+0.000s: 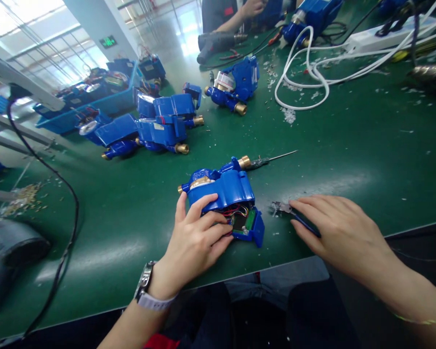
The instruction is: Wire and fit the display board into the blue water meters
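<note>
A blue water meter [223,189] with brass fittings lies on the green table [131,232], its cover open to show red wires and a green circuit board. My left hand [196,240] rests on it, fingers curled over the body and the wires. My right hand [337,230] lies to the right, fingers closed on a small blue-handled pair of pliers [288,211] whose metal tip points at the meter. A thin screwdriver [272,159] lies just behind the meter.
Several more blue meters [160,126] lie further back, another one [236,85] beyond them. A blue bin [94,104] stands at the back left. White cables [312,68] and a power strip [381,36] cross the back right. Another person's arm [240,14] works at the far side. A black cable [69,218] runs along the left.
</note>
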A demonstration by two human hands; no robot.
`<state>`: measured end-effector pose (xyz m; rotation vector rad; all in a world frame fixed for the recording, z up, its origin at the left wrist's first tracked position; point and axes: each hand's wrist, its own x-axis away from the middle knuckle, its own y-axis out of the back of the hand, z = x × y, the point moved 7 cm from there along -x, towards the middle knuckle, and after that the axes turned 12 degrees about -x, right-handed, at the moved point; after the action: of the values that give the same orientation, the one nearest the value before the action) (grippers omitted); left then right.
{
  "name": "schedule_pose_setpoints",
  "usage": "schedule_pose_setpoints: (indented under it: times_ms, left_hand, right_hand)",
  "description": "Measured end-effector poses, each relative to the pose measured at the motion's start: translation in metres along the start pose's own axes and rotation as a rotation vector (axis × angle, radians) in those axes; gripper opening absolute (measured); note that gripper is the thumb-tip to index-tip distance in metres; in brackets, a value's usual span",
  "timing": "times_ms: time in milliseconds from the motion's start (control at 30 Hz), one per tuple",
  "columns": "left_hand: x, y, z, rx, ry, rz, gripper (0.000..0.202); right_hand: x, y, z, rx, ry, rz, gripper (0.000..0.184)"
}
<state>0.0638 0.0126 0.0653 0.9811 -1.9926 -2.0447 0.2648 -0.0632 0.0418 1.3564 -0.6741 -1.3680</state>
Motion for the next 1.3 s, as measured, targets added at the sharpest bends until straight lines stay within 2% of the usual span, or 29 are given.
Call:
schedule_pose_setpoints:
  times_ms: [100,433,500,600,767,900,1067,1300]
  left_hand:
    - [0.0,-0.003,-0.003,-0.1,-0.05,0.037,0.007]
    - [0.006,-0.011,-0.004,-0.223,-0.102,-0.027,0.005]
    - [0.007,-0.012,-0.005,-0.236,-0.097,-0.027,0.004]
    - [0.007,-0.014,-0.006,-0.257,-0.087,-0.037,0.003]
    - [0.009,-0.015,-0.008,-0.302,-0.066,-0.042,0.004]
    - [0.011,-0.017,-0.007,-0.317,-0.061,-0.044,0.004]
    - [0.01,-0.016,-0.008,-0.309,-0.036,-0.074,0.004]
    - [0.0,-0.007,-0.019,-0.308,-0.041,-0.067,0.01]
  right_hand:
    - [-0.001,-0.011,-0.008,-0.003,-0.004,0.0,0.028]
    - [0.001,-0.026,-0.019,-0.101,-0.125,-0.054,0.028]
    - [0.003,-0.024,-0.016,-0.166,-0.141,-0.112,0.031]
    - [0.004,-0.024,0.001,-0.398,-0.098,-0.202,0.037]
    - [0.001,-0.039,0.029,-0.716,-0.097,-0.183,0.047]
    - [-0.002,-0.045,0.036,-0.76,-0.117,-0.152,0.054]
    - [-0.003,-0.045,0.033,-0.78,-0.129,-0.131,0.058]
    - [-0.002,-0.045,0.032,-0.827,-0.141,-0.118,0.069]
